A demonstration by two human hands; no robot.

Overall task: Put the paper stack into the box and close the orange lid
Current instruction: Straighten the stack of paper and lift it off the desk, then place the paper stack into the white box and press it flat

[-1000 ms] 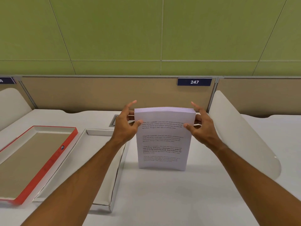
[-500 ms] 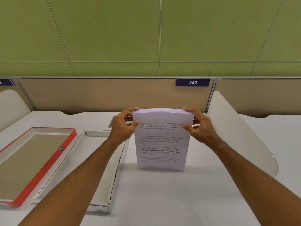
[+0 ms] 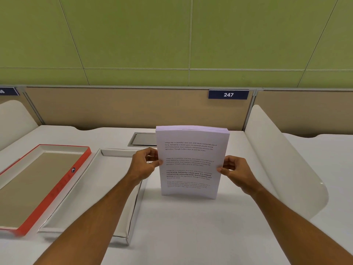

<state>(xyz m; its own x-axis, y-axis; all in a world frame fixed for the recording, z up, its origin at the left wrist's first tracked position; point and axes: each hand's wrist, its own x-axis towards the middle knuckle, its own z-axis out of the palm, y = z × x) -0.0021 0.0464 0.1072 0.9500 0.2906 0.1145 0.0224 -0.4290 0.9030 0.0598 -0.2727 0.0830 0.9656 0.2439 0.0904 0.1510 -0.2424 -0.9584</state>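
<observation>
A thick paper stack (image 3: 191, 161) with printed text stands upright on its bottom edge on the white desk. My left hand (image 3: 144, 164) grips its left edge at mid-height, and my right hand (image 3: 236, 171) grips its right edge. To the left lies the open white box (image 3: 114, 153), shallow and empty, partly hidden by my left forearm. Further left lies the orange lid (image 3: 57, 188), turned inside up.
A white curved divider (image 3: 282, 159) rises at the right, another (image 3: 13, 119) at the far left. A metal cable hatch (image 3: 142, 139) sits in the desk behind the stack. A beige partition with a "247" sign (image 3: 228, 94) closes off the back.
Both hands have slid down from the stack's top corners to the middle of its side edges. The stack still stands upright in the same place.
</observation>
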